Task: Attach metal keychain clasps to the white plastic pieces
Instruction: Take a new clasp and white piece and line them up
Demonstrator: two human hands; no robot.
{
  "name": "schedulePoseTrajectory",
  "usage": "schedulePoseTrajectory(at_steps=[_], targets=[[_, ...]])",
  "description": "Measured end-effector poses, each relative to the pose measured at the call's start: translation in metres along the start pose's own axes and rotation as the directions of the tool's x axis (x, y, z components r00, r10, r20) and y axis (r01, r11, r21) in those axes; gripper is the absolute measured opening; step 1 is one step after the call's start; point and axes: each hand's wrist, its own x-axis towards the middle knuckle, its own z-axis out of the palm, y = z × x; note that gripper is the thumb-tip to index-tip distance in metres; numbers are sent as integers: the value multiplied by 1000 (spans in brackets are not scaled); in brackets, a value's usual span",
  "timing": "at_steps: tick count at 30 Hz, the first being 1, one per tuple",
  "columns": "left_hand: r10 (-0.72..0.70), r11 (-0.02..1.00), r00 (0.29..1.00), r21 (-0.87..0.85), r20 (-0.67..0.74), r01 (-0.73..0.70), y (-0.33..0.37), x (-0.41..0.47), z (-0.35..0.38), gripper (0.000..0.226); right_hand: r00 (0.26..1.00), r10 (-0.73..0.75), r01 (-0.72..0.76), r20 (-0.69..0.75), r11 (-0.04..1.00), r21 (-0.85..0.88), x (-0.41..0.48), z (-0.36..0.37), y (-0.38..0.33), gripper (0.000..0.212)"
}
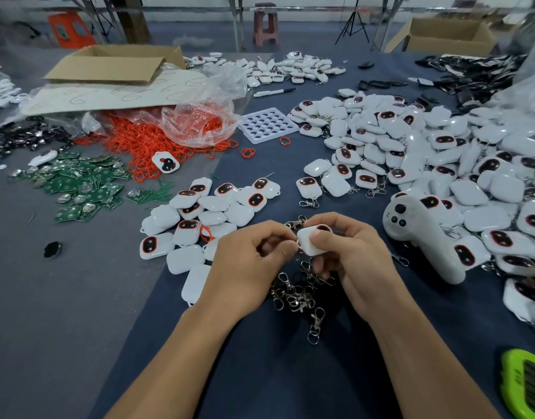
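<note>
The white handheld controller bears a small "22".

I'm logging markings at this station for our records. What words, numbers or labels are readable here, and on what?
"22": on the white controller, near its round end.
Red hand-drawn loops, like "6" or "9": on the cardboard sheet.
Print on the marker pen: too small to read.
Markings on the green circuit boards: too small to read.

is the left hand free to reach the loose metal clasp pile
Probably not yet: the pile of silver metal clasps lies uncovered just below the left hand, but it is busy pinching one clasp at the white plastic piece.
</note>
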Motion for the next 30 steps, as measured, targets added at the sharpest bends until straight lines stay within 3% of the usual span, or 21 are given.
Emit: schedulePoseTrajectory(at_steps=[8,15,17,19,21,22,24,27,30], targets=[[-60,965,998,-255,32,66,3,3,-3,5,997,38,-47,61,986,159,-3,5,1,24],[-99,910,995,-403,23,100,3,3,-4,12,998,-3,-10,61,979,203,-4,11,5,23],[-69,961,998,-271,-9,64,2,2,-5,6,998,-43,36,39,987,158,-5,10,6,22],[72,993,994,96,-76,-65,-2,0,-4,15,995,-99,98,10,992,82,-6,11,8,20],[230,906,970,380,-74,-186,-2,-5,-1,21,989,-147,148,-24,989,22,-7,15,11,17],[251,889,965,413,-81,-197,-2,-6,0,22,987,-155,155,-35,988,18,-7,16,12,17],[166,949,975,293,-146,-118,-1,-6,-1,22,992,-126,128,-33,989,68,-6,18,12,17],[5,994,991,-110,-134,-20,-2,-3,1,12,1000,-8,2,23,971,240,-4,17,8,15],[13,981,998,-191,-61,-25,4,-5,6,12,994,64,-89,83,930,355,-1,15,7,14]])
